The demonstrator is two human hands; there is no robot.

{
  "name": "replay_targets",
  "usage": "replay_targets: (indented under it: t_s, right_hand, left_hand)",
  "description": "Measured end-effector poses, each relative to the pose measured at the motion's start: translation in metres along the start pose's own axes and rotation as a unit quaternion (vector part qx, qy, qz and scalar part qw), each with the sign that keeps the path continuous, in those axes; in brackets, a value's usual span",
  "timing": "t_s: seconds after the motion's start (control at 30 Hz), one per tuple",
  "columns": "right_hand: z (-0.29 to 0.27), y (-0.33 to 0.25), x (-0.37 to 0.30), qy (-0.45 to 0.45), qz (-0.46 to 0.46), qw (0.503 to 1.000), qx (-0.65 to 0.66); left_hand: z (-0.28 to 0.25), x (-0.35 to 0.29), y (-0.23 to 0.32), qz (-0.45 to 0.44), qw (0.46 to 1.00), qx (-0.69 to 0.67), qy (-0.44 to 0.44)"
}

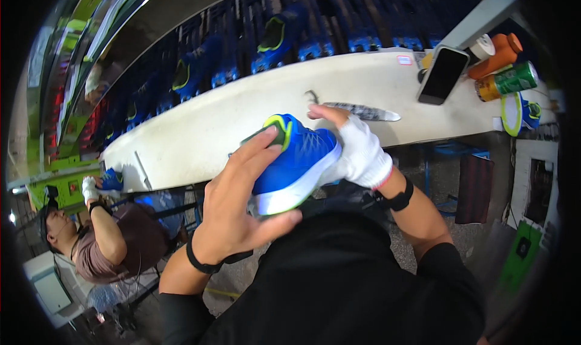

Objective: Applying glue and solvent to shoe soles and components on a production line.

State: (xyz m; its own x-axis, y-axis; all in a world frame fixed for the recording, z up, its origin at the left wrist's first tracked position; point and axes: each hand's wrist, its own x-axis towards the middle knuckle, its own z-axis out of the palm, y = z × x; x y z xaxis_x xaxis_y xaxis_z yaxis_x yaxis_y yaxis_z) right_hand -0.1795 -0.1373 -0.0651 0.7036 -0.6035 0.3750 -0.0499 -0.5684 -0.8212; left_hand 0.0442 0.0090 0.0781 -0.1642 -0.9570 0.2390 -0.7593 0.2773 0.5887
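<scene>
A blue sneaker (pixel 302 153) with a white sole and a yellow-green collar is held tilted between my hands, above the near edge of the white bench. My bare left hand (pixel 233 200) grips its heel end, with the fingers over the collar and the thumb below the sole. On the toe end is my right hand (pixel 363 153), in a white fingertip-less glove; its palm presses the shoe's side and its bare fingertips reach over the toe. Just beyond the right hand lies a long, narrow tool with a speckled grey surface (pixel 366 111), beside a small metal hook (pixel 311 97).
Beyond the white bench (pixel 200 127), a dark rack line carries more blue shoes (pixel 278 33). A phone (pixel 443 76), an orange bottle (pixel 497 56), a green can (pixel 514 79) and another shoe (pixel 520 114) stand at right. A co-worker (pixel 115 233) handles a shoe at left.
</scene>
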Motion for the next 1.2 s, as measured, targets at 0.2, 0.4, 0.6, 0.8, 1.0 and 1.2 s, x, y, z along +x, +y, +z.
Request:
replay_targets:
  t_s: [0.2, 0.4, 0.6, 0.8, 1.0, 1.2]
  right_hand:
    - [-0.038, -0.032, -0.081, 0.163, 0.007, 0.978, 0.126]
    - [-0.055, -0.054, -0.084, 0.276, 0.126, 0.927, 0.221]
    - [-0.052, -0.047, -0.075, 0.320, 0.124, 0.927, 0.150]
    - [-0.099, -0.080, -0.038, 0.427, -0.029, 0.901, -0.069]
    - [-0.199, -0.244, 0.167, 0.165, -0.269, 0.798, 0.512]
    - [-0.241, -0.225, 0.342, 0.375, -0.182, 0.781, -0.465]
  left_hand:
    - [0.041, 0.109, -0.089, 0.068, 0.990, -0.059, 0.110]
    - [0.111, 0.205, -0.295, -0.245, 0.961, 0.127, 0.019]
    - [0.110, 0.212, -0.351, -0.303, 0.925, -0.131, 0.190]
    - [0.070, 0.086, -0.267, -0.211, 0.891, -0.364, 0.173]
    - [0.022, -0.059, -0.221, -0.354, 0.888, -0.291, 0.044]
    - [0.024, -0.024, -0.147, -0.107, 0.980, 0.103, 0.136]
